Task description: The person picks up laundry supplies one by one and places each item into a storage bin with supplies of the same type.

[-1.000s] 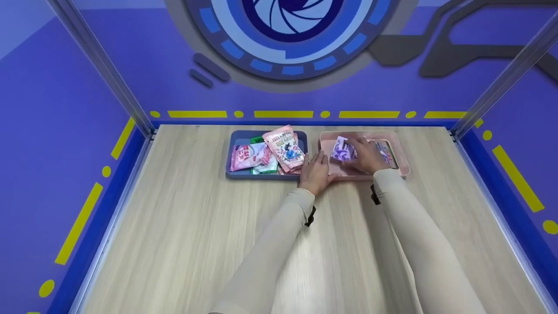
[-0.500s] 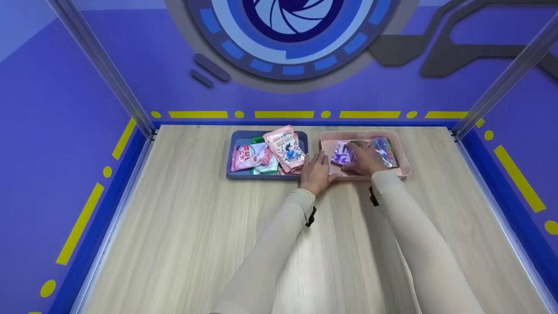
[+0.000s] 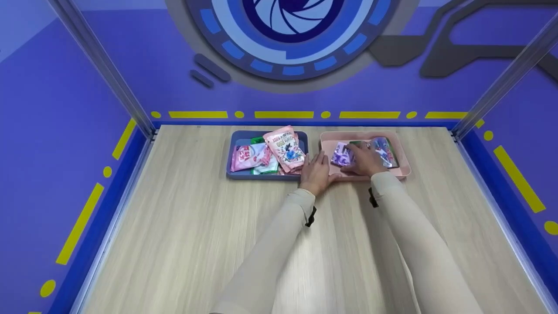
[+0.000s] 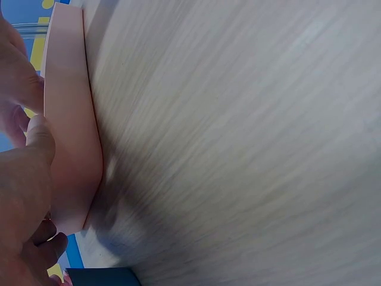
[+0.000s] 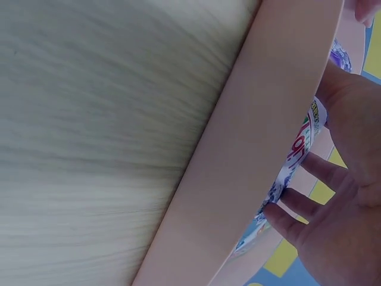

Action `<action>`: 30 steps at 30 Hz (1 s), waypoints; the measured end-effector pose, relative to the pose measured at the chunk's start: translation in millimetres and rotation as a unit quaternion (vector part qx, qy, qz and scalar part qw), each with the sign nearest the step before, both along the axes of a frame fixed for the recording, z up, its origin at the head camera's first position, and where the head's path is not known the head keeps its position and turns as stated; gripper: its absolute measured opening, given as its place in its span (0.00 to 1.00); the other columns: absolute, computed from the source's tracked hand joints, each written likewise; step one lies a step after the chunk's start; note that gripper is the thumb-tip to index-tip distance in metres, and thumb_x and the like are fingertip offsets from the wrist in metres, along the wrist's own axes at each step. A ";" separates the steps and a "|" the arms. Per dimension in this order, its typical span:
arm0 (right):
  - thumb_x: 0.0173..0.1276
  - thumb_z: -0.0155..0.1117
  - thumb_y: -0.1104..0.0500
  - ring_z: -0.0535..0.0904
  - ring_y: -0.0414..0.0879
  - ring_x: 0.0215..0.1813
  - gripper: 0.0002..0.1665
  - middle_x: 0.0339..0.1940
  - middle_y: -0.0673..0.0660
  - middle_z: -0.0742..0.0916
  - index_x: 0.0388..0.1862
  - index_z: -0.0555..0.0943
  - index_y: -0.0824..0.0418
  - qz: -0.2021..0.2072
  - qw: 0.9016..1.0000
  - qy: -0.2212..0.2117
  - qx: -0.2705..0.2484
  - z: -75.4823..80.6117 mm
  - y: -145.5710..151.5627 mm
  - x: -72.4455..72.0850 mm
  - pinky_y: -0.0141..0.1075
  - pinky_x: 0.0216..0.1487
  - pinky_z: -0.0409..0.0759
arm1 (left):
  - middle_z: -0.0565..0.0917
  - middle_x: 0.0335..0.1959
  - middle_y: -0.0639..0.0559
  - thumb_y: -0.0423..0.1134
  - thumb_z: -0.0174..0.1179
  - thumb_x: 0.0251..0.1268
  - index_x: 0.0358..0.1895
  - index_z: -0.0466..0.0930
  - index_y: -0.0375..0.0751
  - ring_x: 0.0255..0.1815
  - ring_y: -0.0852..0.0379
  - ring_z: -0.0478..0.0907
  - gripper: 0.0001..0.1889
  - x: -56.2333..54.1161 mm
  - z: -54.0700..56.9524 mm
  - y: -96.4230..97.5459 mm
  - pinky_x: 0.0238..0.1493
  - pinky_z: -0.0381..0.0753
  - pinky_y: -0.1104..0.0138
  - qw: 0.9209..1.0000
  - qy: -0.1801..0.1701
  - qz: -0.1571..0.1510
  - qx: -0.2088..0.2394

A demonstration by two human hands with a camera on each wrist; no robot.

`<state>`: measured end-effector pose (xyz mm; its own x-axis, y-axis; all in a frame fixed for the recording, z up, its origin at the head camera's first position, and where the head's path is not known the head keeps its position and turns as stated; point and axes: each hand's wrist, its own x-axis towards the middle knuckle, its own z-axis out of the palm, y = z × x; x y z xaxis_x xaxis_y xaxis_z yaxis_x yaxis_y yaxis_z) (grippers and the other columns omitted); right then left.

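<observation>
In the head view, my left hand rests at the front left corner of the pink tray, fingers extended along its left side and thumb out along the front rim. The left wrist view shows the thumb right at the rim. My right hand is inside the pink tray, with thumb and index finger pinching a purple snack packet. Beside that hand lies a shiny multicoloured packet. In the right wrist view, other fingers touch a purple-and-white printed packet.
A blue-grey tray stands just left of the pink one. It holds several packets, among them a pink pouch leaning on its right rim and a pink packet at left. A blue-purple panel wall rises behind the wooden table.
Since the first frame, the right hand has lowered and shifted slightly left, and the shiny multicoloured packet beside it shows more. The left hand has stayed put.
</observation>
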<state>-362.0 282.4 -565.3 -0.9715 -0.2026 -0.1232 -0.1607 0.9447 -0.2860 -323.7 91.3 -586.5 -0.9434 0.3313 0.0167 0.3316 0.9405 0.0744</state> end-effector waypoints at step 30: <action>0.66 0.63 0.29 0.52 0.70 0.80 0.50 0.83 0.65 0.60 0.80 0.65 0.52 -0.021 0.986 0.164 0.001 -5.6 25.5 59.1 0.68 0.77 0.47 | 0.64 0.80 0.45 0.71 0.50 0.71 0.75 0.68 0.40 0.78 0.51 0.63 0.43 -0.2 -2.1 -1.5 0.81 0.51 0.50 1.000 0.003 -0.009 0.011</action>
